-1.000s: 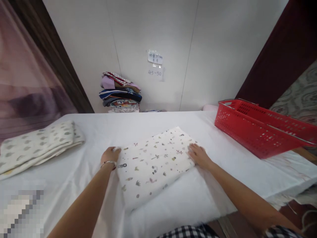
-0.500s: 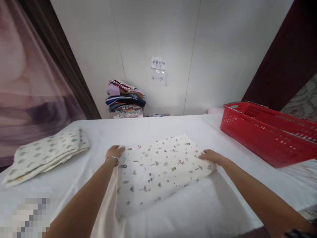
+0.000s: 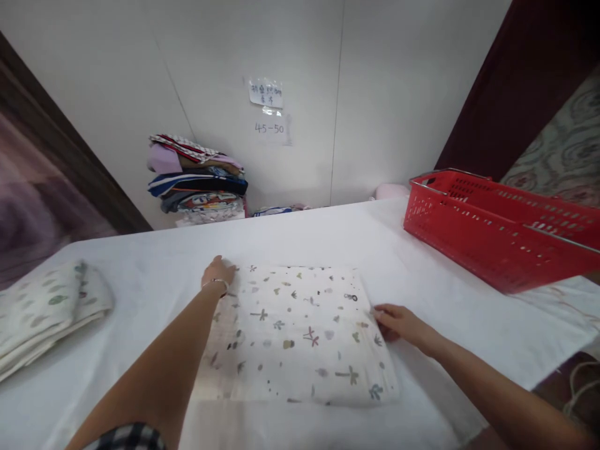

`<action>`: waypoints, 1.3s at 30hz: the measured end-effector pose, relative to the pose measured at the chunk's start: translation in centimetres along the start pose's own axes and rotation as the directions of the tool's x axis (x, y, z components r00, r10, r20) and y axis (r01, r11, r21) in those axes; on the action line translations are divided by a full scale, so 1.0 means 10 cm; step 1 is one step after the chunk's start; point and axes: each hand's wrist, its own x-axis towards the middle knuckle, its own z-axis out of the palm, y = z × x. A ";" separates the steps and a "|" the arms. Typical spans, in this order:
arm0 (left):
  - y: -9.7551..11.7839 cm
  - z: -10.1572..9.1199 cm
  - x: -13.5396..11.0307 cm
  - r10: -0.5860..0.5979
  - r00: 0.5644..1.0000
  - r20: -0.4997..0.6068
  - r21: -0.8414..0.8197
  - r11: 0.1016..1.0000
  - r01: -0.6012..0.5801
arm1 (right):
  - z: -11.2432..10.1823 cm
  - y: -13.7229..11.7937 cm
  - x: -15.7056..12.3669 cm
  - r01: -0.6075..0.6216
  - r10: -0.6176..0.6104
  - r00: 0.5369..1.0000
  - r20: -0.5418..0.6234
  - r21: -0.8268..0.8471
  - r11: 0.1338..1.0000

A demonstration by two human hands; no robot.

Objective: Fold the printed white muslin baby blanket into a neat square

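Head view: the printed cloth (image 3: pixel 290 337) lies folded and flat on the white-covered bench (image 3: pixel 309 234), between the two hands. The left grip (image 3: pixel 218 274) is partly bent, its fingertips touching the far left corner of the cloth; whether it pinches the fabric cannot be told. The right grip (image 3: pixel 394 322) is half curled, fingertips against the right edge; its closure on the fabric is likewise unclear. The red basket (image 3: pixel 469 240) stands beyond, to the right.

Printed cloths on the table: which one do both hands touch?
The palm-tree cloth, lying between the left hand and the right hand; the other cloth lies far left, untouched.
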 end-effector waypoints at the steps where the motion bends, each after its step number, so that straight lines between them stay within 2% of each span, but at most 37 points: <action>1: -0.01 0.03 -0.05 0.023 0.999 -0.031 0.037 0.999 -0.022 | -0.02 -0.05 0.11 0.001 0.003 0.999 -0.037 0.084 0.996; 5: -0.02 0.04 -0.25 0.212 0.967 -0.142 0.214 0.960 -0.179 | 0.00 -0.29 0.53 -0.006 0.033 0.996 -0.078 0.332 0.943; 8: 0.12 0.06 -0.40 0.394 0.913 -0.108 0.214 0.906 -0.366 | 0.08 -0.42 0.77 0.017 0.021 0.997 -0.076 0.457 0.889; 12: 0.57 0.26 -0.80 0.623 0.780 -0.061 -0.026 0.780 -0.625 | 0.14 -0.46 0.92 0.046 -0.046 0.999 -0.015 0.613 0.789; 14: 0.87 0.41 -1.09 0.674 0.738 -0.046 -0.221 0.713 -0.665 | 0.16 -0.43 0.92 0.091 -0.064 0.996 -0.066 0.678 0.730; 16: 1.16 0.54 -1.38 0.688 0.726 0.017 -0.396 0.671 -0.627 | 0.19 -0.40 0.88 0.174 -0.102 0.984 -0.143 0.716 0.676; 18: 1.42 0.65 -1.63 0.674 0.736 0.071 -0.514 0.657 -0.552 | 0.23 -0.38 0.82 0.269 -0.191 0.963 -0.190 0.717 0.643; 22: 1.76 0.77 -1.87 0.535 0.827 0.175 -0.705 0.654 -0.274 | 0.33 -0.38 0.75 0.428 -0.363 0.901 -0.238 0.629 0.649; 25: 1.84 0.81 -1.90 0.424 0.883 0.201 -0.755 0.641 -0.136 | 0.38 -0.39 0.75 0.503 -0.431 0.862 -0.266 0.545 0.671; 30: 1.87 0.79 -1.95 0.333 0.923 0.191 -0.717 0.690 -0.101 | 0.36 -0.37 0.75 0.514 -0.475 0.852 -0.221 0.529 0.676; 33: 1.91 0.77 -1.99 0.329 0.920 0.211 -0.745 0.664 -0.067 | 0.31 -0.38 0.74 0.478 -0.466 0.865 -0.186 0.593 0.649; 36: 1.95 0.73 -2.02 0.344 0.900 0.269 -0.796 0.605 0.006 | 0.29 -0.41 0.76 0.452 -0.393 0.888 -0.239 0.615 0.647; 39: 1.97 0.67 -2.02 0.351 0.872 0.341 -0.826 0.555 0.099 | 0.29 -0.41 0.81 0.462 -0.355 0.887 -0.296 0.598 0.655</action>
